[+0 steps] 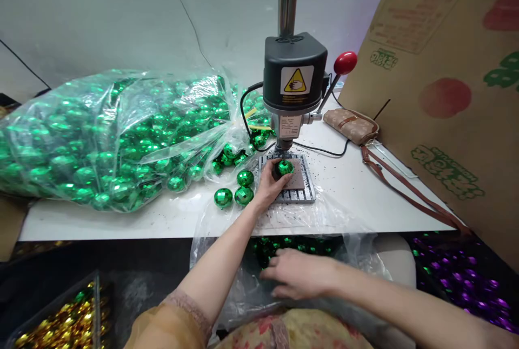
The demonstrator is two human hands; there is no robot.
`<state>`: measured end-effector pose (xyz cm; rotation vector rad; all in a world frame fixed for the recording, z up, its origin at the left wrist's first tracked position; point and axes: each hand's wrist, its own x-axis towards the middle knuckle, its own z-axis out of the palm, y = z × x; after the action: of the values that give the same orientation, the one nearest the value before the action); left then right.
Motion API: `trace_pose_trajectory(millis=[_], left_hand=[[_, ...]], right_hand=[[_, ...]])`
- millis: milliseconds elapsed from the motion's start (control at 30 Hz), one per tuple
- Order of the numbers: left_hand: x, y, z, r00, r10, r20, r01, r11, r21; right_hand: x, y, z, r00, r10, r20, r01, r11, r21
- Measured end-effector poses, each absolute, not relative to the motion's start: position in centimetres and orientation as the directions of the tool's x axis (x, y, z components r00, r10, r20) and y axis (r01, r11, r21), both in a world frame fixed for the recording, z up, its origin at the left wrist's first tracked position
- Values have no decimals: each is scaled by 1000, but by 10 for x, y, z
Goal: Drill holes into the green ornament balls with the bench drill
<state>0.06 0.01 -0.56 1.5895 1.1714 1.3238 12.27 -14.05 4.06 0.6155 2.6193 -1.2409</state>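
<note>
My left hand (269,180) is closed around a shiny green faceted ball (285,167) on the base plate (310,189) of a small drill press (295,73). The ball sits right under the chuck (284,143); I cannot tell whether the bit touches it. Below the table edge, my right hand (298,273) hovers with fingers apart over an open clear plastic bag (360,262) with green balls in it. Just left of the base plate, a few loose green balls (223,198) lie on the table.
A big clear sack (117,138) of green balls fills the table's left side. Behind the red-knobbed lever (345,62) lie a brown purse (352,125) and a large cardboard box (425,84). Gold balls (65,322) are at lower left, purple ones (466,279) at lower right.
</note>
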Motion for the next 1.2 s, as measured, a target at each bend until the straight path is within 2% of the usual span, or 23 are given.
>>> trace_pose_trajectory(millis=[67, 100, 133, 167, 200, 233, 267, 300, 367, 467, 567, 667, 733, 867, 967, 1033, 1133, 1200], left_hand=[[1, 0, -6, 34, 951, 308, 171, -309, 936], [2, 0, -6, 30, 950, 312, 167, -313, 935], [2, 0, -7, 30, 949, 315, 166, -316, 934], [2, 1, -7, 30, 948, 315, 170, -316, 933], [2, 1, -7, 31, 949, 313, 178, -313, 933], [2, 1, -8, 32, 951, 308, 187, -309, 933], [2, 1, -8, 32, 952, 305, 197, -305, 932], [2, 2, -8, 33, 952, 305, 205, -305, 930], [2, 2, -8, 36, 948, 317, 218, -317, 923], [1, 1, -7, 30, 938, 345, 251, -341, 906], [0, 1, -7, 39, 936, 350, 280, -346, 895], [-1, 2, -8, 56, 940, 336, 300, -337, 893], [-1, 3, -9, 63, 943, 328, 303, -331, 894], [-1, 3, -10, 65, 943, 327, 262, -332, 906], [1, 2, -9, 52, 941, 334, 255, -336, 907], [1, 1, -8, 52, 941, 335, 247, -337, 909], [2, 0, -6, 50, 938, 343, 251, -344, 905], [1, 0, -5, 51, 938, 344, 263, -344, 901]], right_hand=[[162, -115, 90, -926, 290, -241, 364, 518, -774], [180, -102, 116, -916, 384, -118, 280, 402, -872], [195, -87, 139, -834, 548, 67, 151, 343, -927], [206, -72, 160, -684, 679, 268, -7, 362, -932], [215, -56, 177, -481, 784, 393, -70, 412, -908], [220, -39, 190, -215, 842, 495, -65, 494, -867], [221, -21, 198, 9, 802, 597, -44, 597, -801], [220, -3, 203, 159, 741, 653, -16, 663, -748], [212, 32, 205, 275, 696, 664, 14, 687, -726], [195, 68, 201, 204, 839, 504, -87, 528, -845], [182, 80, 210, 175, 881, 440, -154, 466, -871], [175, 78, 237, 144, 879, 455, -129, 472, -872], [170, 77, 255, 104, 909, 403, -70, 411, -909], [165, 80, 269, 10, 937, 348, -68, 348, -935], [165, 77, 262, -52, 910, 412, -89, 406, -909], [166, 68, 254, -66, 845, 530, -122, 521, -845], [163, 44, 240, 2, 687, 727, -156, 718, -678], [160, 27, 229, 79, 628, 774, -137, 776, -615]])
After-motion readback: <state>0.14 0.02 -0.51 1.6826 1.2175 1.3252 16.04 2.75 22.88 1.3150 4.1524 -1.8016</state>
